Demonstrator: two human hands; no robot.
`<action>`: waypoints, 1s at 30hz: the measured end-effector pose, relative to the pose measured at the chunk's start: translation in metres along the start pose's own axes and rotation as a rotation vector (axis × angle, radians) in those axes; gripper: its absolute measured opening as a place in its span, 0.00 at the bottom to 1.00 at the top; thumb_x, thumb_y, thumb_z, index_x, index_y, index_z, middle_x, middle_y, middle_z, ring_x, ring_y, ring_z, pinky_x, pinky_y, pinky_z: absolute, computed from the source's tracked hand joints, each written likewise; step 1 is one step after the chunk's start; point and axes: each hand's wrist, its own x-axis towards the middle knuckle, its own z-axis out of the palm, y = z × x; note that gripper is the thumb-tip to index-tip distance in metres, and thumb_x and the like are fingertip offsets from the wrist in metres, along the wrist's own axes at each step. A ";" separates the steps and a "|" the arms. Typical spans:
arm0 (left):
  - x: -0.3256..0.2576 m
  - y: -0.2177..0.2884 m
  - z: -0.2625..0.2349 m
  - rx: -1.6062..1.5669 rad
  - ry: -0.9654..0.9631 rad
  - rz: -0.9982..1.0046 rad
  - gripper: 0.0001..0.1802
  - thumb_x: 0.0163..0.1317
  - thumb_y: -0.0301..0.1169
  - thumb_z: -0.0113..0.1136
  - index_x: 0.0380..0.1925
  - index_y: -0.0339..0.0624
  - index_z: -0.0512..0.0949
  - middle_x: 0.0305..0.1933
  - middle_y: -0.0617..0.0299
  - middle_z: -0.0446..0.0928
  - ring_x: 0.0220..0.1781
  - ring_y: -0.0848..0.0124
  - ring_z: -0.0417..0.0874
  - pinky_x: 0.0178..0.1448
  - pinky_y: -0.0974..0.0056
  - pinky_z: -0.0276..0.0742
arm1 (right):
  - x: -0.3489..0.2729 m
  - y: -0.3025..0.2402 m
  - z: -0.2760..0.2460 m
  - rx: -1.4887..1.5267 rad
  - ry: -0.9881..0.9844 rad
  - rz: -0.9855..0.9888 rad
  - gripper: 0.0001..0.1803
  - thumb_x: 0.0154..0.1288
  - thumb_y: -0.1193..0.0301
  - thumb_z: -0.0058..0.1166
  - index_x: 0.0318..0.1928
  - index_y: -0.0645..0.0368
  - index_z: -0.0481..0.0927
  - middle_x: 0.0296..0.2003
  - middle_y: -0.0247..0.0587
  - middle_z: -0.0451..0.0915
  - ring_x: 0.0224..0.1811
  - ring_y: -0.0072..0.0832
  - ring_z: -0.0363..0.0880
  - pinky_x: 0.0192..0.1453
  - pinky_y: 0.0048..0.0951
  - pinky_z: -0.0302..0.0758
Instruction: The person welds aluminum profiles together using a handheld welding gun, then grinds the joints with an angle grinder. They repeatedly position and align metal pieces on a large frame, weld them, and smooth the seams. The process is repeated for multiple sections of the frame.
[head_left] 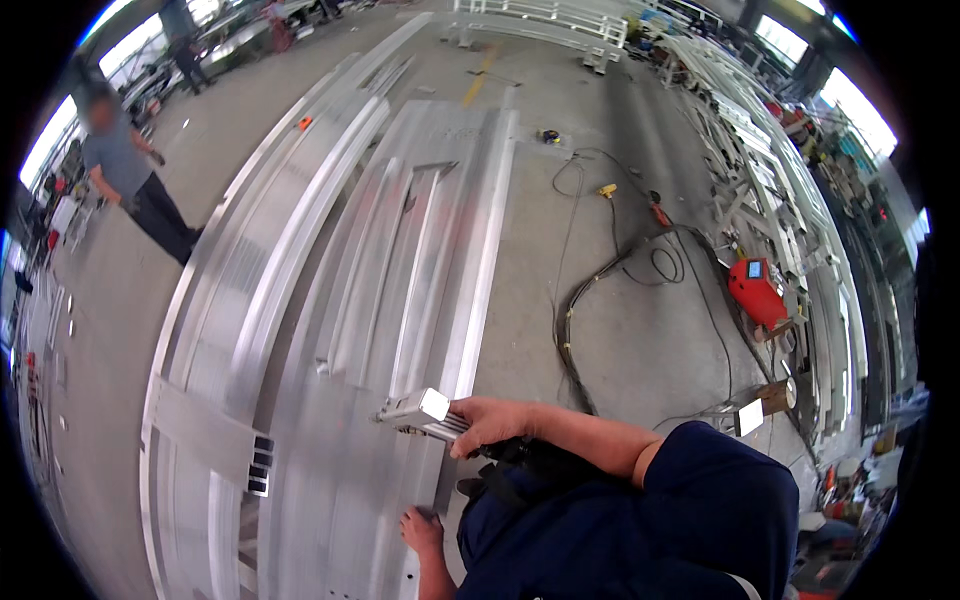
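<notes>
My right hand (487,424) is closed round a short silvery metal profile piece (420,408) with a pale rectangular end. It holds the piece over the right edge of a long aluminium panel (345,450). Lower down, my left hand (424,532) rests on the same panel near its edge, fingers laid out and nothing visible in them. Long narrow metal strips (425,270) lie lengthwise on the panel beyond my right hand. A flat metal plate with rectangular slots (205,435) lies across the profiles to the left.
More long aluminium profiles (225,270) run along the left, with a small orange object (305,123) on them. Black cables (570,320) curl over the floor toward a red machine (757,293). Stacked metal frames line the right. A person (130,165) stands at the left.
</notes>
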 end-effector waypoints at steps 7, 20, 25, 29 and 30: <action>-0.002 -0.031 0.015 -0.131 0.206 0.090 0.20 0.51 0.31 0.61 0.47 0.45 0.75 0.49 0.53 0.76 0.55 0.51 0.77 0.61 0.45 0.68 | -0.009 0.016 0.036 0.127 0.042 0.150 0.29 0.53 0.79 0.65 0.58 0.66 0.73 0.44 0.39 0.79 0.44 0.26 0.79 0.49 0.30 0.77; -0.125 -0.017 0.018 -0.311 0.360 -0.289 0.36 0.47 0.33 0.69 0.60 0.51 0.68 0.64 0.53 0.63 0.67 0.49 0.64 0.66 0.44 0.60 | -0.004 0.011 0.110 -0.079 -0.128 0.271 0.27 0.49 0.72 0.68 0.50 0.65 0.75 0.35 0.40 0.80 0.33 0.28 0.81 0.40 0.29 0.78; -0.157 -0.045 0.020 -0.267 0.395 -0.549 0.40 0.47 0.34 0.70 0.63 0.49 0.66 0.70 0.49 0.56 0.71 0.46 0.59 0.66 0.43 0.62 | 0.008 0.008 0.123 -0.230 -0.231 0.313 0.25 0.48 0.75 0.65 0.48 0.68 0.75 0.35 0.42 0.81 0.32 0.28 0.82 0.39 0.29 0.78; -0.164 -0.066 0.016 -0.264 0.331 -0.582 0.39 0.48 0.34 0.69 0.63 0.49 0.66 0.71 0.48 0.58 0.74 0.48 0.58 0.69 0.43 0.62 | 0.005 0.003 0.136 -0.201 -0.230 0.282 0.23 0.48 0.74 0.64 0.46 0.68 0.76 0.33 0.41 0.81 0.33 0.28 0.82 0.40 0.29 0.78; -0.166 -0.073 0.018 -0.276 0.297 -0.577 0.38 0.48 0.34 0.68 0.63 0.49 0.66 0.71 0.48 0.59 0.74 0.48 0.58 0.70 0.43 0.62 | 0.010 0.001 0.143 -0.199 -0.266 0.277 0.23 0.48 0.74 0.65 0.46 0.68 0.76 0.33 0.41 0.81 0.33 0.28 0.82 0.41 0.29 0.78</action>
